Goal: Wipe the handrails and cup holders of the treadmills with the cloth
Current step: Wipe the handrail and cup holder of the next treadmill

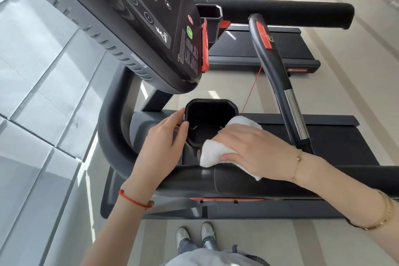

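Note:
A black octagonal cup holder (210, 104) sits below the near treadmill's console. My left hand (163, 136) rests on its left rim, thumb hooked over the edge. My right hand (252, 149) presses a folded white cloth (212, 153) against the holder's right rim and down onto the black padded handrail (194, 181) that runs across in front of me. A second cup holder (208, 9) and a long handrail (280, 12) belong to the treadmill behind.
The dark console (138, 19) overhangs the cup holder from the upper left. A grey centre bar with a red stop button (274, 58) slants down at the right. A red safety cord (251, 90) hangs beside it. Window glass fills the left; my shoes (195, 235) stand on beige floor.

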Available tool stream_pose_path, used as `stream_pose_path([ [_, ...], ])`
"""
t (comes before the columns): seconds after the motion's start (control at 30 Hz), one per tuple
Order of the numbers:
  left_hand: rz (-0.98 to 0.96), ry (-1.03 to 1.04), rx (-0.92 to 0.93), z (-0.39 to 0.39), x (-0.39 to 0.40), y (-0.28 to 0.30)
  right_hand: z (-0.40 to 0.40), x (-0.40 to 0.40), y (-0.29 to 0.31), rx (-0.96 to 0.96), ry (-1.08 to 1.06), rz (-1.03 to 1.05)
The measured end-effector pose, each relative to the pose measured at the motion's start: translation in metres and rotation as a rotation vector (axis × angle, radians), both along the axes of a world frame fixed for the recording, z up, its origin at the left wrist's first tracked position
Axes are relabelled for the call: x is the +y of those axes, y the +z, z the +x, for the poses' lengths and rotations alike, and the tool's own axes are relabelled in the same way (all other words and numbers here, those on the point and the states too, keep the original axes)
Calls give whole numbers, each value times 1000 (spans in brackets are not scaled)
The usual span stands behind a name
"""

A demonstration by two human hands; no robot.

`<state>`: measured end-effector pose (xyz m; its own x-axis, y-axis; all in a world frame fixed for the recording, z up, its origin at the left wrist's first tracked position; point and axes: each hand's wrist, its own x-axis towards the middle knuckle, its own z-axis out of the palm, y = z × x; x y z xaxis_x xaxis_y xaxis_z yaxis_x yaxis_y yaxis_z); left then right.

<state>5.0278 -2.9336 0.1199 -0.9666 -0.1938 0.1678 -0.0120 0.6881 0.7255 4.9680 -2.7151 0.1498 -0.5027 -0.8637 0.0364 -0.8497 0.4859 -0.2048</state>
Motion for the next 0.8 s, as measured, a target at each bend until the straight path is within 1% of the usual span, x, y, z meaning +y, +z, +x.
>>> stream_pose_path([
  [0.1, 29, 9, 12, 1, 3, 1, -3, -9, 5, 21, -4, 49],
  [0.23, 31, 23, 37, 1, 5, 4, 2, -46, 6, -106, -40, 59],
  [0.4, 15, 16, 19, 1, 3, 1, -2, -6, -2, -24, 19, -34],
  [0.5, 17, 14, 13, 1, 2, 2, -12, 3, -3, -14, 65, -12],
  [0.57, 22, 19, 8, 2, 2, 2, -15, 4, -7, -59, 71, -105],
  [0.6, 21, 18, 1, 3, 3, 2, -14, 5, -7, -120, 11, -219],
  [0.67, 15, 21, -21, 3, 5, 4, -15, 5, -4, -228, -205, -497],
  [0.7, 10, 24, -32, 3, 6, 4, -17, 2, 0, -211, -288, -587],
  [0.73, 0, 29, -39, 2, 7, 5, -21, -2, 3, -149, -335, -623],
  [0.77, -15, 34, -45, 1, 8, 5, -27, -8, 5, -73, -348, -613],
  [0.8, -32, 39, -51, -1, 9, 5, -33, -14, 6, 5, -344, -560],
])
